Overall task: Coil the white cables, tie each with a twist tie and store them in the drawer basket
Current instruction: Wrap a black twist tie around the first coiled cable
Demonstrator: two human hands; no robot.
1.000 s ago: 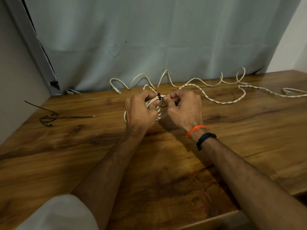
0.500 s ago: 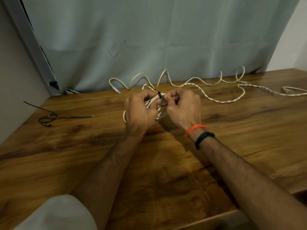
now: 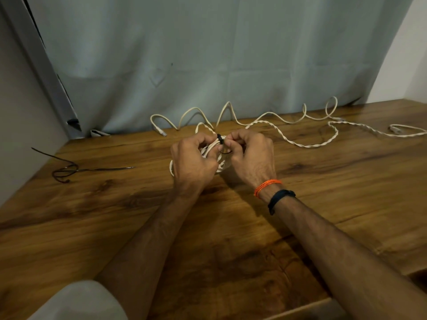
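A coiled white cable (image 3: pixel 223 163) sits between both hands over the middle of the wooden table (image 3: pixel 115 215). My left hand (image 3: pixel 193 161) grips the coil's left side. A black twist tie (image 3: pixel 220 140) is wrapped round the top of the coil, and my right hand (image 3: pixel 250 155) pinches its loose ends. Most of the coil is hidden behind the fingers. A smooth white cable (image 3: pixel 265 115) snakes along the table's back edge. A braided white cable (image 3: pixel 323 142) lies loose to the right. No drawer basket is in view.
A spare black twist tie (image 3: pixel 67 170) lies on the table's left side near the wall. A pale curtain (image 3: pixel 208 65) hangs behind the table. The table's front edge (image 3: pixel 300 310) is close to my body.
The hands stay in the same place on the coil. Only the fingers at the twist tie have shifted slightly.
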